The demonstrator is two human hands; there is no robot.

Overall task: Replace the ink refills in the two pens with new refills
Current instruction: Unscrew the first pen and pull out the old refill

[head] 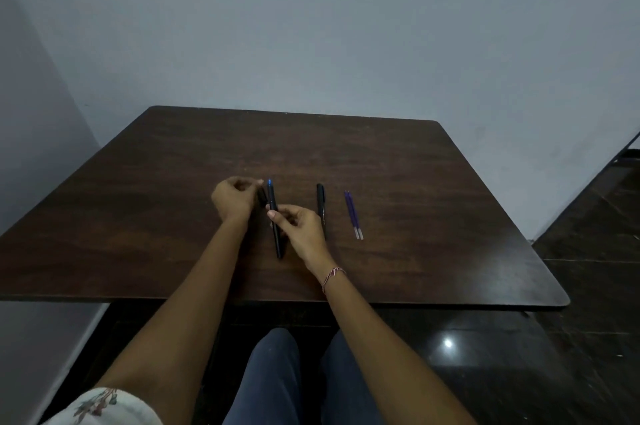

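My right hand (302,230) grips a black pen (274,216) near its middle, its blue tip pointing away from me. My left hand (234,197) is curled around a small dark piece (262,195), likely the pen's cap, just left of the blue tip. A second black pen (320,203) lies capped on the dark wooden table (433,216), to the right of my right hand. Two blue refills (353,215) lie side by side farther right, pale ends toward me.
The table stands against a pale wall, its front edge close to my knees. A dark glossy floor runs along the right side. A dark metal frame (627,150) shows at the far right edge.
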